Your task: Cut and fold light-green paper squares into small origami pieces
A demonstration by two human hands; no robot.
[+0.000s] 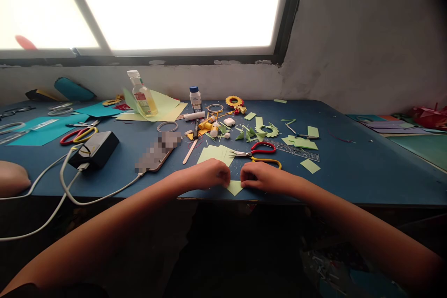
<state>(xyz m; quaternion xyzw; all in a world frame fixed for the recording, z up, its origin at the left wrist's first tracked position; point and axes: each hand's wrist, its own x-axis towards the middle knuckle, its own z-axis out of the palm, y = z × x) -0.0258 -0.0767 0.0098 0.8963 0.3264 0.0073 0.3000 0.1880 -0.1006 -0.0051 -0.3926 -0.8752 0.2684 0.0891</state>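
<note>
A small light green piece of paper, its lower edge coming to a point, lies at the table's front edge between my hands. My left hand has its fingers curled in and pressed on the paper's left corner. On the right corner, my right hand grips with bent fingers. Just beyond them rest scissors with one red and one yellow handle, blades partly over several light green paper sheets. One more green square lies to the right.
A phone with a cable and a black box sit to the left. Farther back stand an oil bottle and a white bottle. Green paper cutouts and a clear ruler lie right of centre. Someone's arm shows at far left.
</note>
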